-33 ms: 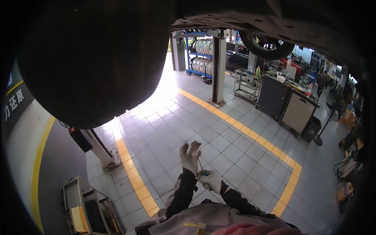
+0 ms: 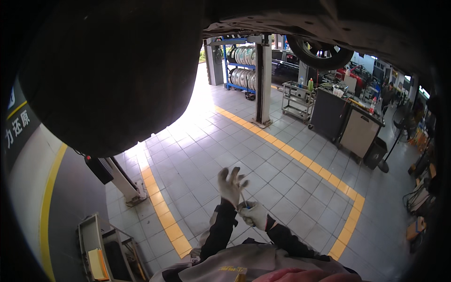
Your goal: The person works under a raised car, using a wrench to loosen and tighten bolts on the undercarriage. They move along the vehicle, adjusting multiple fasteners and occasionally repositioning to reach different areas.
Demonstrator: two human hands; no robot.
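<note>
Both my hands wear pale gloves and meet low in the middle, above the tiled floor. My left hand (image 2: 229, 186) is raised with its fingers spread, and the thin shaft of a tool stands beside its palm. My right hand (image 2: 255, 215) is closed around the lower end of this screwdriver-like tool (image 2: 243, 198), where a bit of blue handle shows. The tool's tip lies near the left fingers; whether it touches them is hard to see. Overhead at the left hangs a large dark tyre (image 2: 117, 84), close to me, under a raised vehicle (image 2: 291, 21).
Yellow floor lines (image 2: 282, 146) run along both sides. Lift posts (image 2: 263, 84) stand ahead and at left (image 2: 124, 183). To the right are a wheeled cart (image 2: 297, 101), cabinets (image 2: 358, 134) and a bin (image 2: 376, 154). An open metal trolley (image 2: 96, 235) is lower left. A person (image 2: 388, 96) stands far right.
The fingers of my left hand have spread wider and turned slightly. My right hand keeps its hold on the tool, nearly unmoved.
</note>
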